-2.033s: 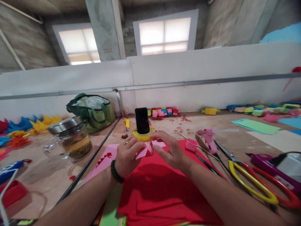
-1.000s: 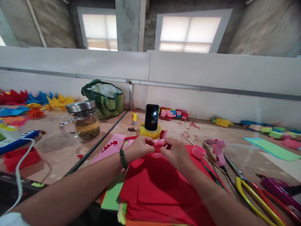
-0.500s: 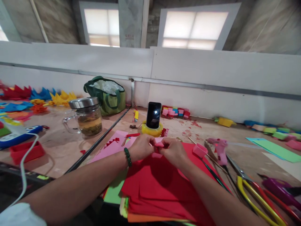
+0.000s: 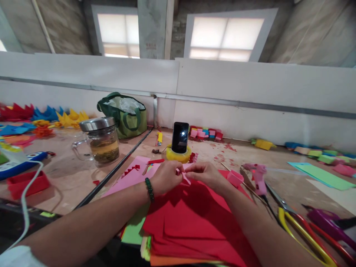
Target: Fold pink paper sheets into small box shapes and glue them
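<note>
Between my two hands is a small pink paper piece, held above a stack of red paper sheets. My left hand, with a green bead bracelet at the wrist, pinches it from the left. The fingers of my right hand are closed on its right side. Just right of my right hand lies a small pink paper box. Pink sheets lie partly under my left hand, with a strip of red zigzag paper on them.
A phone stands in a yellow holder ahead. On the right lie a pink glue gun and yellow-and-red-handled scissors. A lidded glass mug and a green bag stand left; folded paper pieces line the back.
The pink paper piece has turned, and one end now points downward between my hands. My right hand's fingers have shifted and stretched a little. The camera view has moved slightly.
</note>
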A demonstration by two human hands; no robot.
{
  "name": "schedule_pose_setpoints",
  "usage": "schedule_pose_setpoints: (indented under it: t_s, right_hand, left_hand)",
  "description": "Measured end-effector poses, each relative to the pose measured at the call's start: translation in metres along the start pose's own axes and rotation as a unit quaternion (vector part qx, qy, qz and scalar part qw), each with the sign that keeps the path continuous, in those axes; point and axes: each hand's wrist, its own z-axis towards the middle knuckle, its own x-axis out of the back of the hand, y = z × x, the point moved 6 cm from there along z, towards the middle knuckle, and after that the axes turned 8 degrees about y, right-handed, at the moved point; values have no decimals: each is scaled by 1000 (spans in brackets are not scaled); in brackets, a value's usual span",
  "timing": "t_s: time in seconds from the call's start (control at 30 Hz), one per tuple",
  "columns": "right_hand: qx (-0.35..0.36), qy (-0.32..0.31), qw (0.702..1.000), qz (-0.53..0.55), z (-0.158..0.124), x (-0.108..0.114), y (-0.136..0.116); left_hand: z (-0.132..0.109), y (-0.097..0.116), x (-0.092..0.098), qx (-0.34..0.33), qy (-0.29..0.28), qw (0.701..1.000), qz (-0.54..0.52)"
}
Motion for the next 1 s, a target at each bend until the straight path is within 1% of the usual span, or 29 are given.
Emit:
schedule_pose_setpoints:
  t_s: [0.1, 0.2, 0.3, 0.43, 0.67, 0.77, 0.83, 0.93, 1.0]
  right_hand:
    - [38, 2, 998, -42, 2, -3, 2]
    - [57, 14, 995, -85, 3, -2, 6]
    - [72, 32, 990, -114, 3, 0, 5]
    - [82, 37, 988, -126, 1, -1, 0]
    - [77, 41, 987, -137, -2, -6, -6]
    - [80, 56, 980, -175, -4, -7, -7]
    - [94, 74, 969, -214, -6, -7, -9]
    - [128, 103, 952, -258, -8, -6, -13]
    - [137, 117, 948, -263, -8, -4, -16]
  left_hand:
    - [-1, 3, -1, -20, -8, 999, 36]
    - [-2, 5, -1, -21, -17, 998, 65]
    - [-3, 6, -1, -23, -18, 998, 63]
    - [-3, 7, 0, -31, -9, 998, 57]
    - [-2, 5, 0, -35, -13, 999, 22]
    - [-3, 7, -1, -45, -10, 999, 14]
    - [-3, 8, -1, -45, -12, 999, -4]
    - [-3, 9, -1, -17, -36, 997, -61]
    - [-1, 8, 0, 14, -40, 994, -105]
